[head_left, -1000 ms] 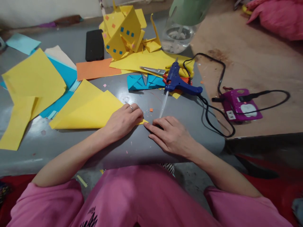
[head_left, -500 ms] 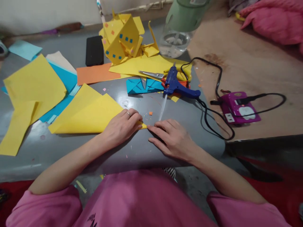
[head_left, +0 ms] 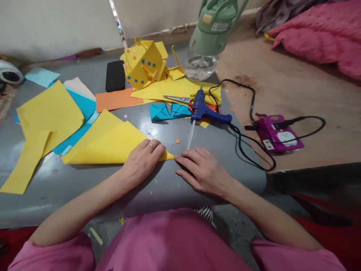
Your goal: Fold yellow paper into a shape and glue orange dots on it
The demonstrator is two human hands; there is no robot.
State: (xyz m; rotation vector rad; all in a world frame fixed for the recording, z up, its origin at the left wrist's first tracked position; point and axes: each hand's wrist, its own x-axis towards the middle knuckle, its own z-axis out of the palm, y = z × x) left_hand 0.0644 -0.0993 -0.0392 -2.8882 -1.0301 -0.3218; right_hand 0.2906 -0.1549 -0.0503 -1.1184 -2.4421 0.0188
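Observation:
Yellow paper [head_left: 104, 145] lies folded on the grey table, its fold running along the near edge to a narrow point on the right. My left hand [head_left: 143, 154], with a ring on one finger, rests on the paper's right part, pressing it down with fingers laid over it. At the pointed tip, my right hand [head_left: 201, 167] touches the paper with its index fingertip. Its thumb is apart from the index finger, and nothing shows between them. Just beyond that hand lies a blue glue gun [head_left: 200, 107] with a clear glue stick [head_left: 191, 134] sticking out of its back.
Scissors [head_left: 180, 99] and a folded blue paper strip [head_left: 169, 112] lie beside the glue gun. Behind them stand a yellow paper model [head_left: 145, 67], a phone [head_left: 115, 76] and a green-topped bottle [head_left: 208, 41]. A cord runs to a purple power block [head_left: 278, 133]. Yellow sheets [head_left: 52, 111] lie left.
My left hand has slid slightly left along the paper, baring more of its pointed tip. The right hand stays at the tip. The camera view has tilted up a little.

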